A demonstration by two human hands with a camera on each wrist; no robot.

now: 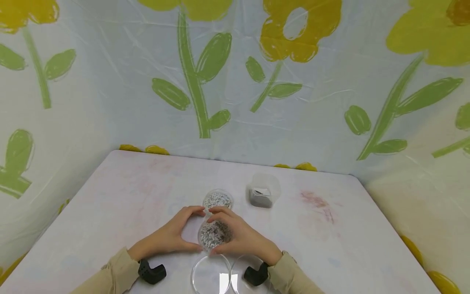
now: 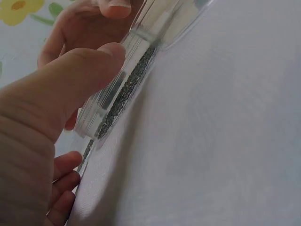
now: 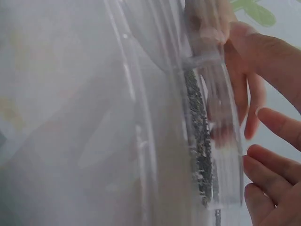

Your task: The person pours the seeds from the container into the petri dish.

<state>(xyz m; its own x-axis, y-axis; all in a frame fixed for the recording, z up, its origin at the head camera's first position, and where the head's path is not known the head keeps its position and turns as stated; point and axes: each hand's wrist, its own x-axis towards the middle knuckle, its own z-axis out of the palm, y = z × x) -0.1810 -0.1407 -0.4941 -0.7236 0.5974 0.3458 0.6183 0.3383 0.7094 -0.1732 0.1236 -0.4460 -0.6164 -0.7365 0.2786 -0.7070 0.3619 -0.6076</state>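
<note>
Before me a clear petri dish (image 1: 212, 235) with dark and white grains stands on the table, between both hands. My left hand (image 1: 170, 236) curves round its left side, with the thumb near the front and fingers behind. From the right, my right hand (image 1: 242, 236) grips the dish, thumb in front and fingers arched over its back. The left wrist view shows clear walls above a layer of dark grains (image 2: 127, 89) and my left thumb (image 2: 89, 63) at the side. Just behind it lies a second petri dish (image 1: 218, 199) of similar grains, partly hidden by my fingers.
Two clear round dishes or lids, one on the left (image 1: 209, 271) and one on the right (image 1: 240, 267), lie nearest me, partly under the right wrist's black camera (image 1: 256, 275). A translucent container (image 1: 269, 185) with dark grey contents stands behind on the right. A flowered cloth (image 1: 227, 81) hangs beyond the table.
</note>
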